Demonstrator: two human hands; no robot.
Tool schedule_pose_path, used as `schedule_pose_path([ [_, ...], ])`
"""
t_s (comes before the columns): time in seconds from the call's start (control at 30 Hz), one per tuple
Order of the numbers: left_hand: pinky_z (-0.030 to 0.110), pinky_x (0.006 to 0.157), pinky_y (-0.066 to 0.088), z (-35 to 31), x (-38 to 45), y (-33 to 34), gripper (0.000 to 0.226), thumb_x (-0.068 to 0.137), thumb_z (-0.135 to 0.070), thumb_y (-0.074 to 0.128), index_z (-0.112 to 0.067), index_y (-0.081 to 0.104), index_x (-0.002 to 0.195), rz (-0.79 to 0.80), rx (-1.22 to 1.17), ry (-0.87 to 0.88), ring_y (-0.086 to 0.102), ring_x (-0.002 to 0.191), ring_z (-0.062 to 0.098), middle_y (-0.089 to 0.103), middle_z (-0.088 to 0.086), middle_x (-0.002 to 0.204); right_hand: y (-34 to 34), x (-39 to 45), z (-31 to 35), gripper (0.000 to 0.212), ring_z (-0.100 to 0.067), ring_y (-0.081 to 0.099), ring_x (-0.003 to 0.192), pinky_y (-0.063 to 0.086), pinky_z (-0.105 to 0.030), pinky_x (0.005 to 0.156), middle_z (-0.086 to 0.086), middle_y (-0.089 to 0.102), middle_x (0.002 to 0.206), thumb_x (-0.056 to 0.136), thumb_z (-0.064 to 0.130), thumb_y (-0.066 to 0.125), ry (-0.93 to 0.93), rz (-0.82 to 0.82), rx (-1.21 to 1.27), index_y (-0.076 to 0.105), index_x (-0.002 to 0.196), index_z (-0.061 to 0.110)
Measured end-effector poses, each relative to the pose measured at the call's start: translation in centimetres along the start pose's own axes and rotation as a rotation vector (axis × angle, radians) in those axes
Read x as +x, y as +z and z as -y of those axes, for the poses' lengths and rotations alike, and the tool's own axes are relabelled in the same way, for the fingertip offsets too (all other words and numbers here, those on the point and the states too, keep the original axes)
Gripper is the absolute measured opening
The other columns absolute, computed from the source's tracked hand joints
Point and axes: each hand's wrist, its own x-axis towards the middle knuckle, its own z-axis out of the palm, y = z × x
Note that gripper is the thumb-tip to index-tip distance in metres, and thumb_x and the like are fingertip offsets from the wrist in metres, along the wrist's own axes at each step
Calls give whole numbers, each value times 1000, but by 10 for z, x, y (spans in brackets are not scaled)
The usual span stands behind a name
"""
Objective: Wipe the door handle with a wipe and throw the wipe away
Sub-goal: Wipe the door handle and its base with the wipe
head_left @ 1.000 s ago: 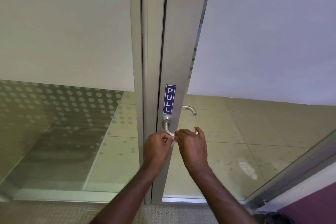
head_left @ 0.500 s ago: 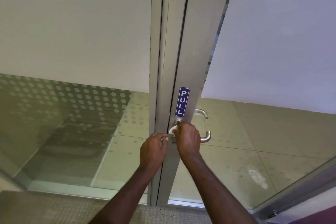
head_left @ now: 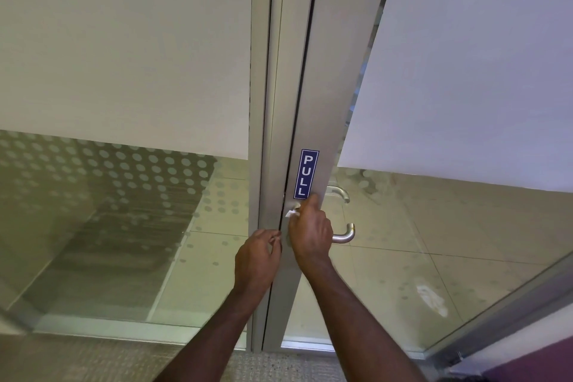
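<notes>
A silver lever door handle [head_left: 344, 237] sticks out from the aluminium door stile, its free end showing to the right of my right hand [head_left: 310, 234]. That hand presses a small white wipe [head_left: 290, 213] against the handle's base, just under a blue PULL sticker [head_left: 306, 174]; most of the wipe and the handle's base are hidden by the fingers. My left hand [head_left: 257, 257] hovers at the door's edge, lower left of the handle, fingers loosely curled, holding nothing that I can see.
The glass door [head_left: 465, 226] stands ajar, hinged away to the right, with a second handle [head_left: 339, 194] on its far side. A fixed glass panel [head_left: 124, 211] with frosted dots fills the left. Tiled floor lies beyond, carpet underfoot.
My right hand slid from the handle's lever up to its base below the sticker, taking the wipe along. My left hand let go of the handle and dropped to the door edge.
</notes>
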Motion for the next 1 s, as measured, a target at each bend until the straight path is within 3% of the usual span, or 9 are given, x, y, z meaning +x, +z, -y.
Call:
schedule_pose_path([
  [0.17,18,67,42,-2,-1,3,21,97,-23,62,-21,76,113,-2,24,6,69,83,12,75,-5,106,12,-9,-7,23,-35,67,86,55,-37,72,-15,72,103,93,17,63,-200,-31,-182,49,111,14],
  [0.33,10,61,34,-3,-5,6,19,96,-19,64,-20,76,111,17,13,-1,58,72,7,75,-4,103,5,1,-7,20,-36,70,90,57,-42,76,-13,73,102,91,24,62,70,-23,99,52,107,16],
  [0.43,5,60,30,-6,-6,7,18,96,-17,65,-19,76,110,21,4,6,56,71,6,74,-5,102,3,-1,-8,20,-35,70,89,58,-42,75,-13,73,99,94,22,60,-10,6,24,51,111,15],
  [0.5,10,61,36,-9,-7,8,17,96,-17,65,-19,76,109,16,-8,19,60,73,7,74,-4,102,4,-8,-14,25,-32,70,88,58,-38,73,-12,73,97,94,17,60,-164,12,-88,48,116,15],
  [0.57,18,63,47,-12,-7,7,16,97,-18,64,-19,75,109,14,-23,34,64,76,10,74,-4,101,3,-17,-21,39,-31,67,100,57,-38,83,-12,73,106,91,18,66,-275,19,-165,49,125,15],
  [0.67,30,64,54,-17,-7,7,13,97,-16,63,-18,74,104,14,-51,43,66,77,14,72,-4,96,1,-19,-19,44,-32,66,102,55,-40,91,-13,73,107,87,17,70,-288,29,-192,51,126,12],
  [0.77,26,56,45,-19,-7,9,9,92,-10,65,-15,72,95,0,-56,32,62,71,16,69,-2,88,-2,-9,-5,27,-32,70,88,57,-38,74,-13,73,99,91,11,64,-152,55,-103,52,115,12],
  [0.87,34,53,43,-18,-10,12,14,89,1,60,-11,63,83,-12,-52,16,58,65,21,62,2,79,-2,-4,2,18,-35,71,86,48,-34,65,-15,72,97,94,6,57,-110,72,-107,52,111,11],
  [1.0,32,51,31,-12,-17,15,32,99,-7,53,-16,45,70,-85,-81,67,47,57,19,48,-1,66,-4,-15,-14,26,-34,68,85,54,-37,73,-16,72,94,89,3,59,-259,28,-141,56,113,9],
])
